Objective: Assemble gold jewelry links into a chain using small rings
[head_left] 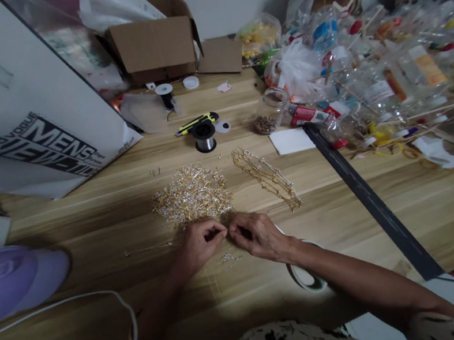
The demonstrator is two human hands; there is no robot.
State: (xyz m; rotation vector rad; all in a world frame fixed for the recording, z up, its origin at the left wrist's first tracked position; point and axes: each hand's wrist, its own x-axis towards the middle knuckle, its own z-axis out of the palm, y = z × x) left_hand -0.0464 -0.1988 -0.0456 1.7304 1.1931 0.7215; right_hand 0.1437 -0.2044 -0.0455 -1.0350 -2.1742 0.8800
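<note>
My left hand [204,241] and my right hand [256,235] meet over the wooden table [335,233], fingertips pinched and nearly touching. Whatever they hold is too small to make out. Just beyond them lies a pile of gold and silver pieces [192,192]. A few small silver pieces [229,260] lie nearer to me, below the fingertips. Beaded chains [267,177] in gold and silver are spread right of the pile. One thin chain [148,249] stretches out left of my left hand.
Behind the pile stand a wire spool [204,137] and a yellow-black cutter [196,122]. A bead jar [271,110] and heaped plastic bottles [378,79] are at the right. A purple appliance [17,277], a white cable [132,315] and a large bag [23,112] occupy the left.
</note>
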